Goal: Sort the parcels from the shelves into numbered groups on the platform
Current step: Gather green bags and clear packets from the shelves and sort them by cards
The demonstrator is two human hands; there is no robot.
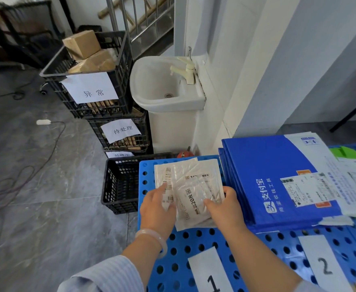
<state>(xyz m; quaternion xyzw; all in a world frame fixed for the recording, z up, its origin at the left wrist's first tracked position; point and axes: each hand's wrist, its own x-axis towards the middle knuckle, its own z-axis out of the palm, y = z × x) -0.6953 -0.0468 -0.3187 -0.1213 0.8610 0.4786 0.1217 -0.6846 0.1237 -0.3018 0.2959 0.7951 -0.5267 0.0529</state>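
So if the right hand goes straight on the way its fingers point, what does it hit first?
Probably the left hand, just across the top white parcel that the right hand grips; depth unclear.

Grey marble-look tile floor (36,197) with loose cables (53,148) trailing at left. Far centre: white pedestal basin (138,68) with cream tap (185,69), set against a white pillar (246,60). Left of the basin is a stack of black crates (120,66) with paper labels – cardboard boxes (82,44) in the top one. Another black crate (118,186) sits nearer on the floor. Metal railing (135,17) far back – daylight, even.
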